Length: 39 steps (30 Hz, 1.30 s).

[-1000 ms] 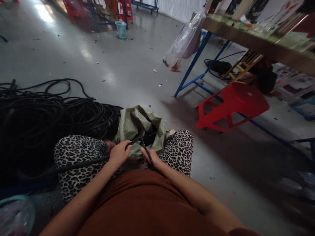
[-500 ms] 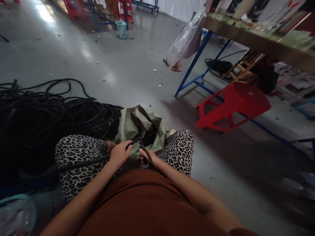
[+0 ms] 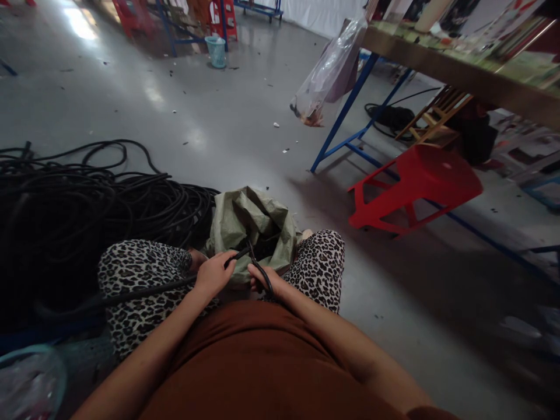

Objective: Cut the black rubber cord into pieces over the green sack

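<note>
My left hand [image 3: 213, 273] is closed round a black rubber hose or cord [image 3: 168, 287], which runs in from the left across my thigh. Its end sticks out past my fingers over an open woven sack [image 3: 225, 224]. In my right hand [image 3: 265, 279] is a pair of scissors [image 3: 261, 271] with black handles, the blades pointing up and away at the cord's end. Whether the blades are closed on the cord is too small to tell. The sack stands between my knees with dark contents, hard to make out, inside.
A big heap of black cord [image 3: 109, 198] lies on the floor to the left. At the right are a red plastic stool [image 3: 431, 175] and a blue-legged table [image 3: 415, 49] with a plastic bag [image 3: 324, 76] hanging from it. A light-blue basin [image 3: 59, 373] stands lower left.
The cord's end and the scissor blades have shifted slightly against each other over the sack. Both hands stay in nearly the same place.
</note>
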Tool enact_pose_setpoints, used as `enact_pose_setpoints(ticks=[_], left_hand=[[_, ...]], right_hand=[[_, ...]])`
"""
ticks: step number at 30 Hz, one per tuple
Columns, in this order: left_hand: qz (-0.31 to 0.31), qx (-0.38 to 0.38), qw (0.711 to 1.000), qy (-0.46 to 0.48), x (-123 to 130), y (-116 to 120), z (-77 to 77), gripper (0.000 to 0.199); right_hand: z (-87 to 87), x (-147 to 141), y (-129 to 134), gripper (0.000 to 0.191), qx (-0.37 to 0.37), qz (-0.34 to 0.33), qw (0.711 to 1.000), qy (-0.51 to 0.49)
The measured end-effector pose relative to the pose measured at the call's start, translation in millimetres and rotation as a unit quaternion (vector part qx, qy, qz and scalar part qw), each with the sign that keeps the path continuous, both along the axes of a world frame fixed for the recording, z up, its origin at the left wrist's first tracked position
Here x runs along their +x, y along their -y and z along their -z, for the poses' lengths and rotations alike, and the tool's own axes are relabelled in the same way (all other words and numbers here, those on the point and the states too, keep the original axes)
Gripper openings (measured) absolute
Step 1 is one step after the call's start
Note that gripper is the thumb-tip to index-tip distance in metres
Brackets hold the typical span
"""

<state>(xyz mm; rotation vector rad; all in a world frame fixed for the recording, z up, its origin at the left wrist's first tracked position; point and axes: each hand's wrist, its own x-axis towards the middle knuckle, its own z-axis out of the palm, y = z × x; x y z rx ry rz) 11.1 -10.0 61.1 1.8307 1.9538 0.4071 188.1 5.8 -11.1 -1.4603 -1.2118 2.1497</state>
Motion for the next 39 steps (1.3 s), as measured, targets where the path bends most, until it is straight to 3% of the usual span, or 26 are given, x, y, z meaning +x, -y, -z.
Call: enact_pose_setpoints(ticks=[23,32,39], left_hand=[[0.033,-0.028,0.999,-0.007,-6.0,0.1,0.8,0.033],[0.025,-0.030,0.999,0.007,-6.3,-1.2,0.4,0.035],[0.026,-0.024,0.999,0.008,-9.7,-2.3,3.5,0.035]], right_hand=[[-15.0,9.4,-6.1,0.052,0.054,-0.074,0.996,-0.002],[-27.0,8.6,-5.1,0.050,0.020,-0.045,0.998,0.034],[-23.2,8.7,-4.7,0.049,0.028,-0.033,0.998,0.055]])
